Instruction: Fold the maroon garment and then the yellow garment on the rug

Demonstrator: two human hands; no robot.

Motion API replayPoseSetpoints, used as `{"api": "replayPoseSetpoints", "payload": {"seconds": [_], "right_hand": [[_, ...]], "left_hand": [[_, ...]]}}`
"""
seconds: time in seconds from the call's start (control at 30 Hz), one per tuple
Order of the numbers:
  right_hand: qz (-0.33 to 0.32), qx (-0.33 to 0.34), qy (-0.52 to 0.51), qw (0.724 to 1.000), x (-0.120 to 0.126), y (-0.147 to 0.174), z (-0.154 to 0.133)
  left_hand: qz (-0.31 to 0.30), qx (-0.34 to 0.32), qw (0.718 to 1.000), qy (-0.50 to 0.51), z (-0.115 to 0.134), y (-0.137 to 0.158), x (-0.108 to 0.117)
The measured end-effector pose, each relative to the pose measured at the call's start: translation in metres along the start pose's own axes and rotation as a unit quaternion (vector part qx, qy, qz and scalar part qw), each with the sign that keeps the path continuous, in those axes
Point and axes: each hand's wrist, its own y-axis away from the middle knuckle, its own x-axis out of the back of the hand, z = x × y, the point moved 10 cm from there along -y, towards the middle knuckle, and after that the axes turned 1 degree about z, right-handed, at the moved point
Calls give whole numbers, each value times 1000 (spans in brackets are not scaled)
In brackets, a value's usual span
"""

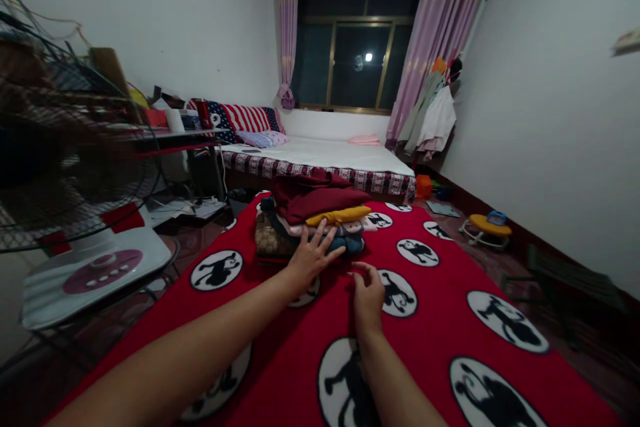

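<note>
A stack of folded clothes (320, 203) lies on the red blanket (440, 307), which is patterned with black figures in white circles. Dark red cloth tops the stack, with yellow, pale pink and blue fabric beneath and a brown patterned piece at the lower left. My left hand (313, 257) rests against the near side of the stack, its fingers spread over the fabric edges. Just right of it, my right hand (369, 290) hovers over the blanket with fingers loosely curved and apart, holding nothing visible.
Beyond the blanket stands a bed (325, 153) under a dark window. On the left are a fan (75, 147), a white chair (95, 273) and a cluttered desk (175, 140). A yellow stool (486, 227) and a dark folding seat (575, 280) stand at the right by the wall.
</note>
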Motion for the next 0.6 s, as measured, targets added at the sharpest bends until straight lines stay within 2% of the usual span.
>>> {"api": "replayPoseSetpoints", "payload": {"seconds": [0.1, 0.2, 0.3, 0.37, 0.43, 0.5, 0.6], "right_hand": [[-49, -27, -8, 998, -14, 8, 0], [-63, -35, -6, 997, -20, 13, -2], [-88, -40, -8, 995, -23, 15, 0], [-108, -45, -15, 993, -25, 16, 2], [-119, -53, -29, 991, -25, 17, 3], [-124, -54, -34, 990, -24, 18, 3], [-133, -39, -8, 990, -26, 18, 1]], "left_hand": [[2, -15, 998, -65, -2, -8, -16], [19, -37, 995, -90, -3, -10, -23], [14, -56, 995, -76, -9, -16, -19], [6, -63, 996, -67, -23, -21, -9], [3, -65, 995, -72, -48, -23, 6], [3, -61, 995, -79, -83, -18, 18], [-12, -36, 997, -68, -147, 10, 16]]}}
